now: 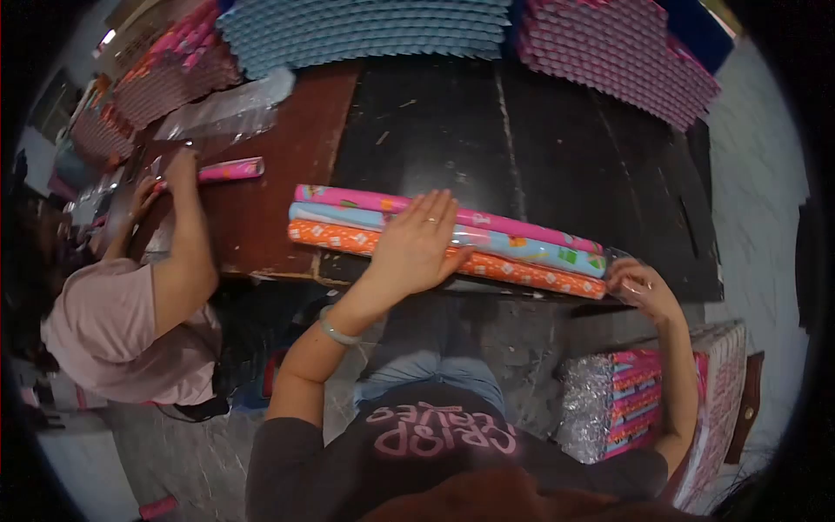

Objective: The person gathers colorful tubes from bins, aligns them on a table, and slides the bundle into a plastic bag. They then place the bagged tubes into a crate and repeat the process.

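Surface: we work at a table (417,130), black under our hands and reddish-brown to the left, its paint scuffed. Well beyond our left hand (419,239), at the far side, stand a blue stack (365,35) and, farther right, a pink stack (613,56).

Items: directly under our left hand, near the front edge, three patterned rolls lie side by side and touching. Order, far to near: pink roll (504,223), light blue roll (522,250), orange roll (522,277). The set slants, its right end nearer us.

Left hand: open and flat, palm down across the rolls, fingers straight and close together, thumb apart; it rests on them without gripping. We note a ring and a pale bracelet (337,329).

Right hand: at the right end of the rolls, fingers bent, in contact with clear film (619,257). We cannot tell how tightly it closes on the film.

Surroundings: below our right hand, beside the forearm, is a bundle of rolls (631,404) with shiny wrapping. Well to the left of our left hand, a co-worker (130,331) in a pale pink top has both hands at a short pink roll (230,170); a clear plastic sheet (230,109) lies beyond it.
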